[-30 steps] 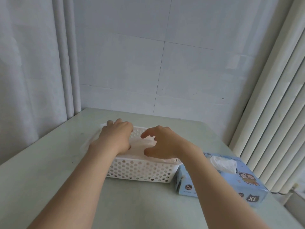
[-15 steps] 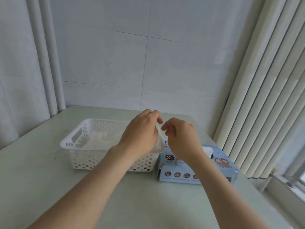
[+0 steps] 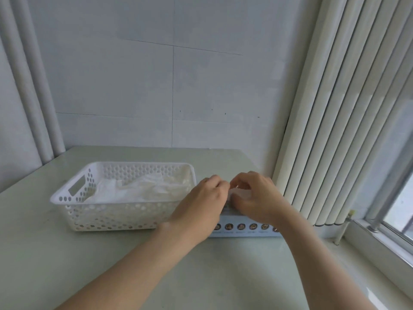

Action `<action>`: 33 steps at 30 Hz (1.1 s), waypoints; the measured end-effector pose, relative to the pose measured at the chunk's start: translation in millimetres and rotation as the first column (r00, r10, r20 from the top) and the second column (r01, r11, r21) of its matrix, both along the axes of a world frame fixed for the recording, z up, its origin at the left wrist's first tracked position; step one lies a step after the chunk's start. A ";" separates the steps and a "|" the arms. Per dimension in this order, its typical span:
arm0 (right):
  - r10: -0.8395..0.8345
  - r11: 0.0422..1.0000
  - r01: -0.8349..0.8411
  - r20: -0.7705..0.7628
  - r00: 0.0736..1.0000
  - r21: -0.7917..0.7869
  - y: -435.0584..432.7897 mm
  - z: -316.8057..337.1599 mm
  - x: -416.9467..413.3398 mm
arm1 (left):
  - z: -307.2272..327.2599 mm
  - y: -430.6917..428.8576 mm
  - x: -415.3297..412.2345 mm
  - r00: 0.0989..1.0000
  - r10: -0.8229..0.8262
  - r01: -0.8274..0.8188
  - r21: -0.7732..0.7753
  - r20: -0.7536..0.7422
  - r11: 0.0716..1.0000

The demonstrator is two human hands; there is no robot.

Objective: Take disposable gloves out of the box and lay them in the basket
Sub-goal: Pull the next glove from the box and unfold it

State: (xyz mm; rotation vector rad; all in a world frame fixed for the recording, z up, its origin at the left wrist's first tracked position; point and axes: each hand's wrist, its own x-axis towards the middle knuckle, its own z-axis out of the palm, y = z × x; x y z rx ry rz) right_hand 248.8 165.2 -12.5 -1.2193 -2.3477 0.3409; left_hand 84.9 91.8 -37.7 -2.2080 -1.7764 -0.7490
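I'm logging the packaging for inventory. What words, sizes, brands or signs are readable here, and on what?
No text is legible.
Front of the box: a row of round icons with tiny captions, too blurred to read.
Top of the box: covered by the left hand and the right hand, which pinches a glove.
On the basket: no writing.

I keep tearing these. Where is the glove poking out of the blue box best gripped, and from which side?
Grip the white tuft of the glove where it stands out of the box top, coming from above: it points upward, so an upward pull should free it.
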 end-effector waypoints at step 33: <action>0.033 0.994 -0.100 -0.724 0.689 -0.050 -3.7 -1.5 -17.0 | 5.7 -3.2 2.8 0.937 0.071 -0.140 0.183 0.342 0.973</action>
